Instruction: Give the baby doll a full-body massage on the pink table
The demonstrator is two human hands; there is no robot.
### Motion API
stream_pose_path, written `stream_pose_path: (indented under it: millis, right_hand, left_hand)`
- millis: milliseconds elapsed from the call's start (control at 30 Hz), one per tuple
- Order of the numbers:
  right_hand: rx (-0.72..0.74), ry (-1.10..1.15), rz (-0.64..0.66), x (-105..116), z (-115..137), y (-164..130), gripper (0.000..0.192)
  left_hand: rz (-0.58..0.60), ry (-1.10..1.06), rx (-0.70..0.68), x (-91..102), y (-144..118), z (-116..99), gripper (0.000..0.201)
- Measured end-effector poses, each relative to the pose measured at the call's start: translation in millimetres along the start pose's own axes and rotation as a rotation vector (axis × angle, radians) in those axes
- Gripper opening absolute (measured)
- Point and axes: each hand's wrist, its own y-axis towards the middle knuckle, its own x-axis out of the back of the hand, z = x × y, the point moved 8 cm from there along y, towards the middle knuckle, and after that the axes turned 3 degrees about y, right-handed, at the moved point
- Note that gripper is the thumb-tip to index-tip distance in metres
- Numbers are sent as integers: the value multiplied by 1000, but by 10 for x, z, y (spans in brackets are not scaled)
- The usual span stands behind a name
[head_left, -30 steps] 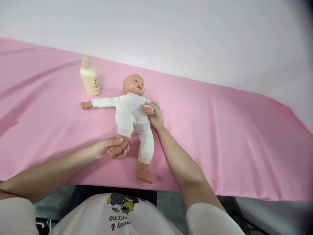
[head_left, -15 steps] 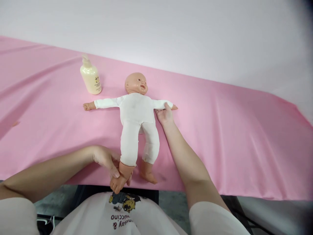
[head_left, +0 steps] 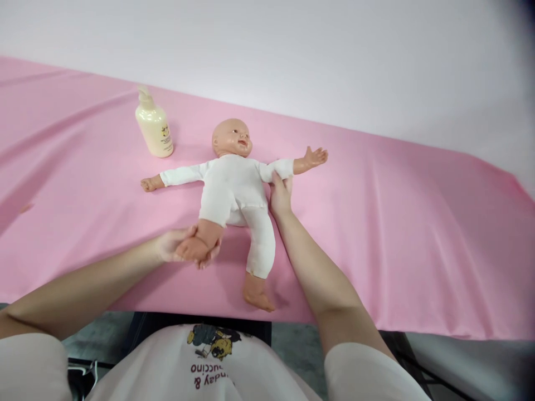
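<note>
A baby doll (head_left: 234, 186) in a white bodysuit lies face up on the pink cloth (head_left: 376, 234), head toward the far side. My left hand (head_left: 178, 248) cups one of its bare feet, and that knee is bent up toward the doll's belly. My right hand (head_left: 281, 192) grips the doll's other arm at the sleeve, and that arm points out and slightly up to the right. The second leg lies straight toward me, its foot near the cloth's front edge.
A cream pump bottle (head_left: 154, 127) stands upright on the cloth just left of the doll's head. The cloth's front edge runs close to my body, with dark floor below. A plain pale wall rises behind the table.
The leg in my left hand went from stretched toward me to bent up against the doll's body. My right hand lifted the doll's arm outward and up.
</note>
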Motion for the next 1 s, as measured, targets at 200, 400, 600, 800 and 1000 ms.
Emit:
stream_pose_path:
  millis: [200,400,600,800,1000]
  right_hand:
    - [307,-447,360,-320,268,-178,39]
    - [497,-811,466,-468,338,-288,38]
    - [462,-814,475,-502,284,-318,39]
    - [220,-389,216,-238,195,-157,35]
    - [-10,-38,-115,102,-86,-3,34]
  left_hand:
    - [-326,-227,-162,252,13,-264,43]
    - [-519,-235,-221,281,9,-300,37]
    - [-476,-98,-254,293,17,-305,40]
    - [-188,77,-139,160,55,-67,51]
    - [16,202,38,-48,10,70,53]
